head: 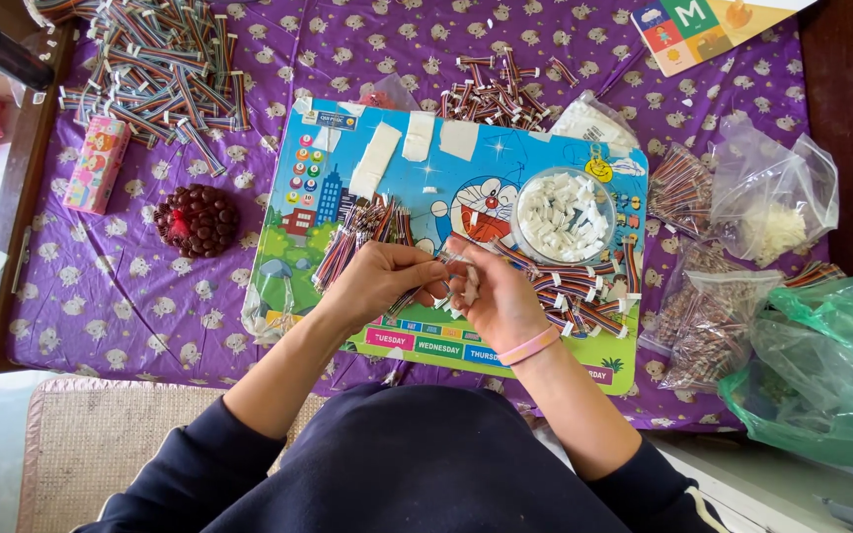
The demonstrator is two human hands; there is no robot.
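Purple cloth (160,296) printed with small pale animals covers the table, and on it lies a bright blue cartoon board (426,188) that serves as the work surface. Both hands meet over the near middle of that board. The left hand (377,281) has its fingers pinched together on a thin multicoloured ribbon wire (409,296), which runs from its fingertips across to the right hand (491,296); the right hand, with a pink band (530,345) at its wrist, has its fingers closed on the other end of that wire along with a small white piece (too small to tell what kind). The wire is held just above the board, not resting on it.

On the board's right part sits a clear round bowl (562,217) full of small white connectors. Just near of the bowl, on the board's right edge, lies a heap of finished wires (584,291) with white ends. A loose bundle of bare wires (362,232) lies on the board just beyond the left hand. Off the board's far left corner is a big pile of ribbon wires (155,69), with a pink box (97,163) and a dark beaded round thing (196,219) to the board's left. Clear plastic bags (733,247) and a green bag (821,375) lie to its right
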